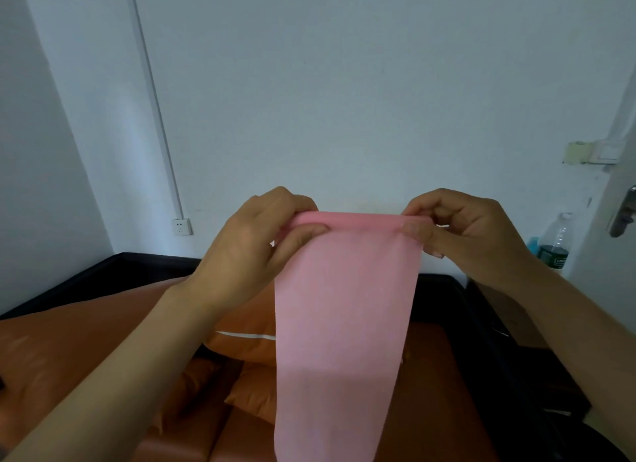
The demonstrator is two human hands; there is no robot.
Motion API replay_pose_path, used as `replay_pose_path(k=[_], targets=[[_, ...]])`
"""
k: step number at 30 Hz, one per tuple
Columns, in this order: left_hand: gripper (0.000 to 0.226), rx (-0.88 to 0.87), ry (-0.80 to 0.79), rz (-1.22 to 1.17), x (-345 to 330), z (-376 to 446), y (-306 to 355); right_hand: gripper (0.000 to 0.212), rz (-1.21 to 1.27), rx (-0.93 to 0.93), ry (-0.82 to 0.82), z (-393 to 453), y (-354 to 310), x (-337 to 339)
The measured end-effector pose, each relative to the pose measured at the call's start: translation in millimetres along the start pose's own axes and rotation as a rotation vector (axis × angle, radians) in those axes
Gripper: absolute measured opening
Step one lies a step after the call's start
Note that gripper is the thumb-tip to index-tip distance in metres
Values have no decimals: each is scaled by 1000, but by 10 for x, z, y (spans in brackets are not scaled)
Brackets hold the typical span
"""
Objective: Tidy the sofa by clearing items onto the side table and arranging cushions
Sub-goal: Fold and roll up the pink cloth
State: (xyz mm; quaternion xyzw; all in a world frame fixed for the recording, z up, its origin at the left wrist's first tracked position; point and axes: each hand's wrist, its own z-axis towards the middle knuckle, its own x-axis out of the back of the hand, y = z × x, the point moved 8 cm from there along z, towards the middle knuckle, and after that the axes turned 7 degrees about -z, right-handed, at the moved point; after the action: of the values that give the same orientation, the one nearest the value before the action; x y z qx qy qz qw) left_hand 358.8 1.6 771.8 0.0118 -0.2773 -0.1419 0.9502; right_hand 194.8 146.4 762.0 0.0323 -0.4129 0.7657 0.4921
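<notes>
Head view: left hand (261,234) and right hand (457,227) pinch top corners of pink cloth (344,310), hanging above sofa (433,375). Cushions (82,341) look unarranged; cloth not yet cleared; side table unclear.

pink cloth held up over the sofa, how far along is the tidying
Partway, as far as this view shows. Done: a water bottle already stands off to the right. In hand: the left hand and right hand pinch the top corners of the pink cloth, which hangs down. Left: the cloth has yet to be put away, and the orange cushions below lie unarranged on the sofa.
</notes>
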Motion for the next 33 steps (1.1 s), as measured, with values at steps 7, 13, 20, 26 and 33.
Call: replay_pose_path(k=[7,13,20,26,33], targets=[[22,13,-55,11,5,-17,2,16,5,11,-18,-6,-10,-33],[28,98,11,-42,44,-7,-65,25,0,-31,-34,-10,16,-61],[40,64,-39,-89,50,2,-14,20,-25,-37,-13,-16,34,-51],[21,58,-4,-74,57,10,-28,33,-1,-15,-20,-23,24,-52],[37,69,10,-89,56,-2,-37,19,-5,-6,42,-14,11,-16]])
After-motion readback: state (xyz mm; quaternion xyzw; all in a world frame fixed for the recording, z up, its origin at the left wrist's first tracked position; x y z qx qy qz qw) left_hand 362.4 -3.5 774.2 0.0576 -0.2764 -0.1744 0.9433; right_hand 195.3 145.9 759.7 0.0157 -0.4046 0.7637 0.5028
